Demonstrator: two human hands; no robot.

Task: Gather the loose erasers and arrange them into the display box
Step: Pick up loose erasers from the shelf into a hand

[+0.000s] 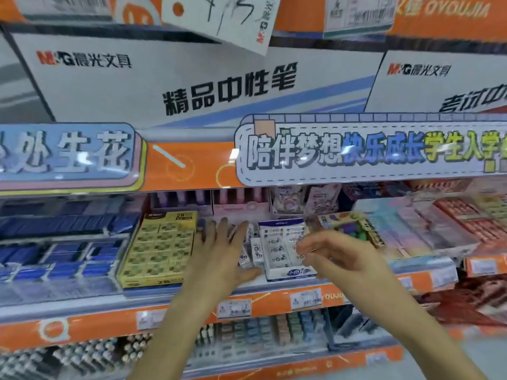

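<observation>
An orange-edged store shelf [274, 298] is carrying rows of stationery boxes, tilted slightly toward the aisle so shoppers can be reading the fronts. On it, a yellow cardboard tray of green-printed erasers [157, 246] is sitting to the left, and just beside its right side a white and blue cardboard display box [285, 249] is standing, its open top showing white erasers already packed in rows.

The left hand [222, 248] is reaching flat over the gap between the two boxes, fingers [216, 229] spread and released, holding nothing; it is likely sweeping the strays together. The right hand [333, 252] is hovering over the display box's right edge with fingers curled loosely; whether something is pinched there I cannot tell through the blur.

The loose white rectangular erasers in printed sleeves [253, 252] are lying and leaning in that gap, touching the display box's left wall, some upright, some tipped. They are looking small, stiff and easy to pinch singly.
</observation>
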